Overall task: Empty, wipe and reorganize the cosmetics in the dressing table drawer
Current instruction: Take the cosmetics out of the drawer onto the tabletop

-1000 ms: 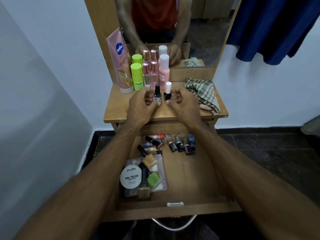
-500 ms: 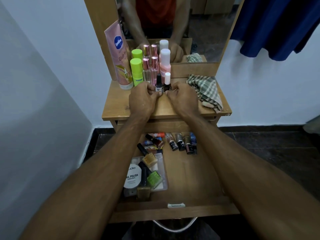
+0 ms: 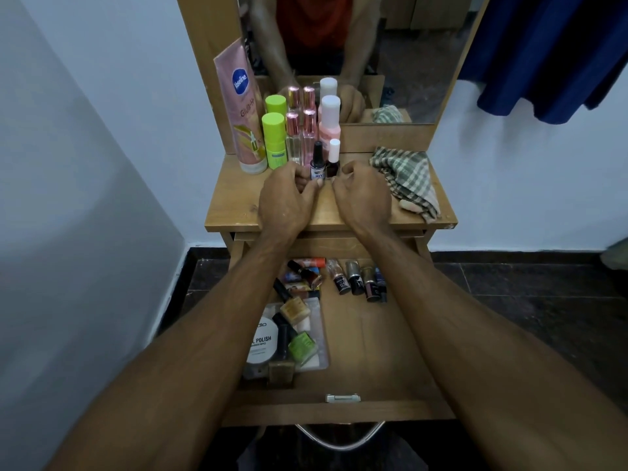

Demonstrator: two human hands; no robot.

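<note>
head view: emptying only partly done, several bottles already upright on the table top (image 3: 238,212), many polishes left lying in the open drawer (image 3: 373,351), wiping not yet done. left hand (image 3: 285,202) curled, touching black-capped bottle (image 3: 317,163), grip unclear; right hand (image 3: 363,195) loosely curled beside white-capped bottle (image 3: 333,158). both bottles upright, caps up.

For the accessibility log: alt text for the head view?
Left hand and right hand set two small nail polish bottles upright on the dressing table top, beside taller bottles and a checked cloth. Below, the open drawer holds more cosmetics.
</note>
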